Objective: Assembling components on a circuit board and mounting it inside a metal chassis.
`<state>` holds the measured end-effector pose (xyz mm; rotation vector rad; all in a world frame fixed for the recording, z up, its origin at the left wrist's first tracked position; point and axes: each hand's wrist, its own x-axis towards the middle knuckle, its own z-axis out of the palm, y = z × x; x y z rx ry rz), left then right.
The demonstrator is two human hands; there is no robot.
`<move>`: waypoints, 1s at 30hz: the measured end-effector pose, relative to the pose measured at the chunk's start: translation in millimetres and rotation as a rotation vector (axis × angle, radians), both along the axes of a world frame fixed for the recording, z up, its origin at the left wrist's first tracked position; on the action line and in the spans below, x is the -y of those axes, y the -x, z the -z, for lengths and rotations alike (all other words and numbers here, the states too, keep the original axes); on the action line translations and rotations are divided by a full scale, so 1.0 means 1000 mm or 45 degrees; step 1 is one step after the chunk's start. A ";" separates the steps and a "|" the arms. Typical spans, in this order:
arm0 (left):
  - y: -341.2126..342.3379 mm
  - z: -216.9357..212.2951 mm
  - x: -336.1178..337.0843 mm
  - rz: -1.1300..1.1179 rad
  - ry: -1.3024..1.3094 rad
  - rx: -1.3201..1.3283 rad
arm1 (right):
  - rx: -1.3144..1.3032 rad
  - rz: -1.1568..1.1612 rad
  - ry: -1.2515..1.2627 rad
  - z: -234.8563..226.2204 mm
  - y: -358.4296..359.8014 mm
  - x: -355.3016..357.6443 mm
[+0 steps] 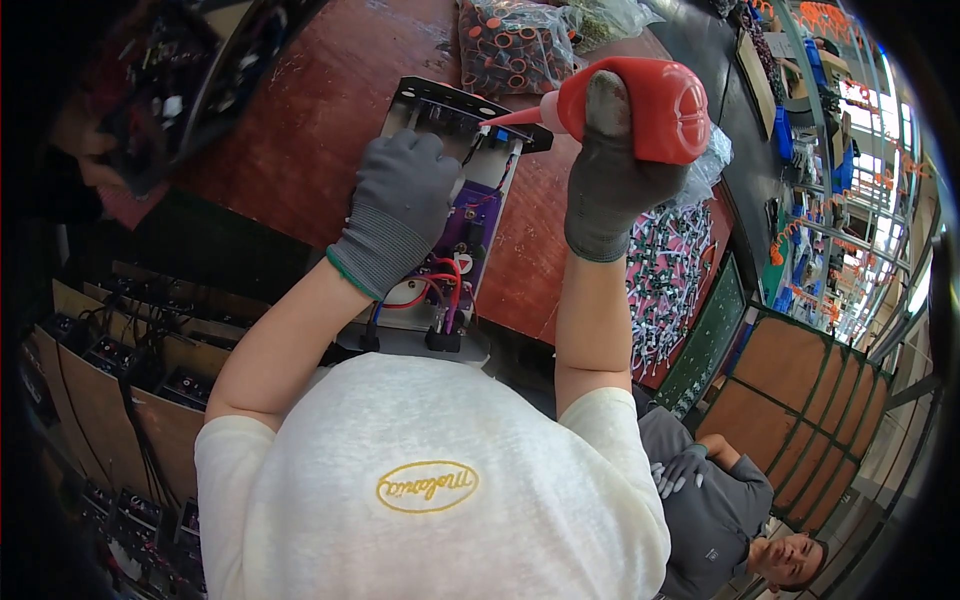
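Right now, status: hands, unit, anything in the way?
Left hand flat on open metal chassis. Right hand grips red squeeze bottle, nozzle at chassis top edge. Red wires near bottom, away from nozzle.

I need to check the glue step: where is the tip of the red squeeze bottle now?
In the head view, the red squeeze bottle is in the right hand, upper right; its nozzle points left at the top end of the open metal device under the left hand.
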<state>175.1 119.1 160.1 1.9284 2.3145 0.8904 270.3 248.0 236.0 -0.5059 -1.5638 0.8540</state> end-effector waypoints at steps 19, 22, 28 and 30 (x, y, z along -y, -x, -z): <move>-0.001 -0.002 0.000 0.009 -0.003 -0.025 | 0.019 0.059 0.045 0.002 -0.002 -0.007; -0.002 -0.001 -0.001 0.012 -0.009 -0.014 | 0.033 0.055 0.052 0.002 -0.004 -0.007; -0.003 -0.001 -0.001 0.008 0.012 0.001 | 0.098 0.099 0.012 0.004 -0.007 -0.010; -0.003 0.000 -0.001 0.004 -0.007 -0.027 | 0.091 0.086 0.064 0.001 -0.006 -0.006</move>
